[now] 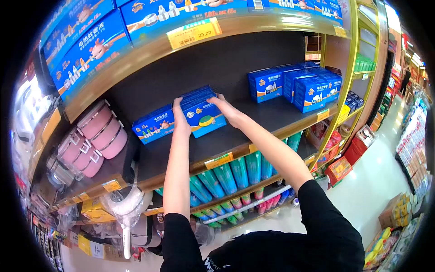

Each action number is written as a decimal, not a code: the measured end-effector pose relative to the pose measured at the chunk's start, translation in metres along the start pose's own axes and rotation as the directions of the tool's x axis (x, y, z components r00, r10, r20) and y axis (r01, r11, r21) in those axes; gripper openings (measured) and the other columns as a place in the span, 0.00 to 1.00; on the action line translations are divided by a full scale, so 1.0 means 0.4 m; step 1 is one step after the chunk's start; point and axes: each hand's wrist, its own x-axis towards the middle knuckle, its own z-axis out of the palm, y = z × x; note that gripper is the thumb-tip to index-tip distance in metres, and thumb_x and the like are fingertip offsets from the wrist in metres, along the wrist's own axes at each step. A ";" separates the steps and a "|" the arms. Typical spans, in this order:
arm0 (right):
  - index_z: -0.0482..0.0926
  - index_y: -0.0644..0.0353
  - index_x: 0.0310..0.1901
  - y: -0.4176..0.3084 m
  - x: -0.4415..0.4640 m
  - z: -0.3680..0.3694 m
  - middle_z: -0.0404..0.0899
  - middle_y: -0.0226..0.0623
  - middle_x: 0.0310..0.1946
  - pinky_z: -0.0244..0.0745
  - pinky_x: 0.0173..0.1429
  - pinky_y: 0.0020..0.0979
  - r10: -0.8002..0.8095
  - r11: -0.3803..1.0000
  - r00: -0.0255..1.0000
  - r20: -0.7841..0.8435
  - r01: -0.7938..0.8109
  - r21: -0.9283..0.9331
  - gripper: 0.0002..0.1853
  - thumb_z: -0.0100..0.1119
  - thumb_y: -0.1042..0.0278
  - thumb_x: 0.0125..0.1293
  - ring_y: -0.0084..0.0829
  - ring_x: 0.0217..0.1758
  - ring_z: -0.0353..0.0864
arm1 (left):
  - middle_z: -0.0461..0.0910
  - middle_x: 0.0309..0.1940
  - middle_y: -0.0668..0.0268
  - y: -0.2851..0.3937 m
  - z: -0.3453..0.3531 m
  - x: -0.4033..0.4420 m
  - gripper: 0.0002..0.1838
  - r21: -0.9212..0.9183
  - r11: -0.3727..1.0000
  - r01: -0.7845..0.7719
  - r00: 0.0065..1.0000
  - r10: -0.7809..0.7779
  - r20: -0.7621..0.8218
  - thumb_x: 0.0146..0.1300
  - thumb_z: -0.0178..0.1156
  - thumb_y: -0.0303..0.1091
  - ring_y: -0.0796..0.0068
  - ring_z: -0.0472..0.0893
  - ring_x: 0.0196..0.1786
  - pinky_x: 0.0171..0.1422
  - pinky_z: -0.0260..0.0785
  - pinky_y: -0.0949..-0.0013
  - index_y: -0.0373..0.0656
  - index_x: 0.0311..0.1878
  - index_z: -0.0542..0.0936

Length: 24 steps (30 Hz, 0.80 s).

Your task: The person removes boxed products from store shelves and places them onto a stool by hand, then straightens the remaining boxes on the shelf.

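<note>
On the dark middle shelf, my left hand [181,119] presses the left side of a blue mosquito-repellent box [206,120], its thumb and fingers along the edge. My right hand [227,111] grips the same box from the right, so it sits between both palms. More blue packaging [195,94] shows just behind it, partly hidden. Left of my left hand lies another blue box [153,124] with coloured bottles printed on it. Farther right on this shelf stands a group of similar blue boxes [311,93].
Large blue boxes [97,50] fill the shelf above, whose front edge carries a 23.00 price tag [195,34]. Pink stacked lunch boxes [103,127] stand at left. Green-blue spray cans [224,176] line the shelf below. A yellow metal rack [351,84] and an aisle [362,181] lie right.
</note>
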 end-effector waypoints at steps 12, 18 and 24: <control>0.46 0.68 0.70 -0.047 -0.053 0.016 0.64 0.56 0.62 0.61 0.69 0.35 -0.040 0.998 0.999 0.024 0.039 0.047 0.45 0.55 0.49 0.60 0.40 0.67 0.65 | 0.79 0.51 0.57 0.005 -0.013 -0.022 0.26 0.025 1.000 -0.007 0.995 0.009 -0.097 0.64 0.51 0.52 0.63 0.78 0.53 0.61 0.70 0.61 0.41 0.56 0.75; 0.48 0.70 0.69 -0.001 -0.009 0.011 0.66 0.55 0.61 0.61 0.69 0.36 -0.097 0.973 0.995 0.017 0.091 0.213 0.45 0.59 0.54 0.58 0.39 0.66 0.67 | 0.79 0.50 0.57 -0.003 -0.018 -0.013 0.26 0.016 0.999 -0.045 0.995 0.046 -0.092 0.65 0.50 0.52 0.64 0.78 0.53 0.61 0.69 0.62 0.41 0.55 0.76; 0.68 0.73 0.61 0.006 -0.030 0.017 0.71 0.56 0.58 0.67 0.63 0.34 -0.162 0.979 0.916 -0.367 0.103 -0.174 0.34 0.58 0.53 0.60 0.40 0.61 0.72 | 0.80 0.50 0.62 -0.004 -0.007 -0.154 0.23 0.215 0.963 -0.165 0.967 0.201 -0.159 0.71 0.48 0.49 0.74 0.77 0.53 0.63 0.65 0.68 0.40 0.56 0.76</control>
